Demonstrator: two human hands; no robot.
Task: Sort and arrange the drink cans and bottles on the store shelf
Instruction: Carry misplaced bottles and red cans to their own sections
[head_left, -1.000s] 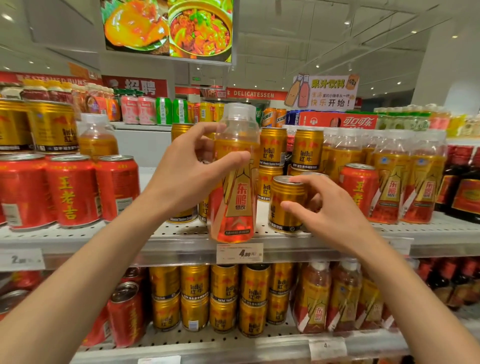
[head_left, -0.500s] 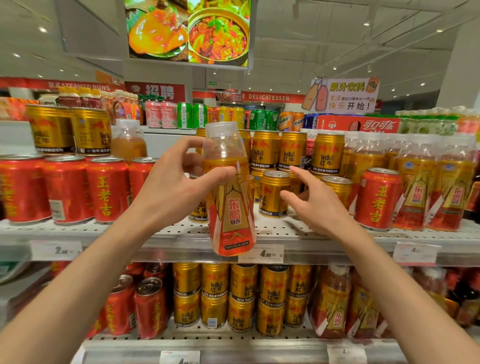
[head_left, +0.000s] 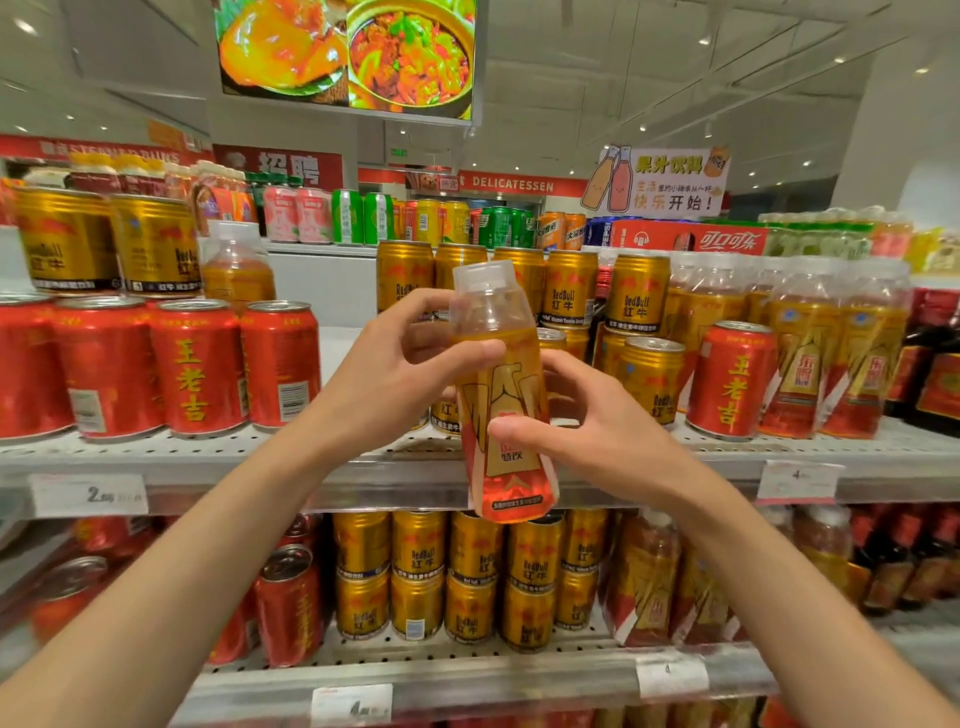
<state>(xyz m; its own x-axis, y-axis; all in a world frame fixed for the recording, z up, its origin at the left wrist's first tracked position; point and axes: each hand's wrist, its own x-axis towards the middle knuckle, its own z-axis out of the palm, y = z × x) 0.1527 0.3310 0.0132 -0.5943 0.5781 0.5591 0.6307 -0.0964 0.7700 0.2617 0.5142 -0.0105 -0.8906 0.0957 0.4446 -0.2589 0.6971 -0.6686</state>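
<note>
Both hands are gripping the bottle (head_left: 501, 395) in front of the shelf (head_left: 208, 457): left hand (head_left: 395, 374) high, right hand (head_left: 587, 421) mid-label. Full, thin plastic, glossy sleeve looking slippery; waist hold seeming safest.

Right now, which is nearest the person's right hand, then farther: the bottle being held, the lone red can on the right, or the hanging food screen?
1. Held bottle, gripped by the right hand.
2. Lone red can, on the shelf to the right.
3. Food screen, overhead, far back.
</note>
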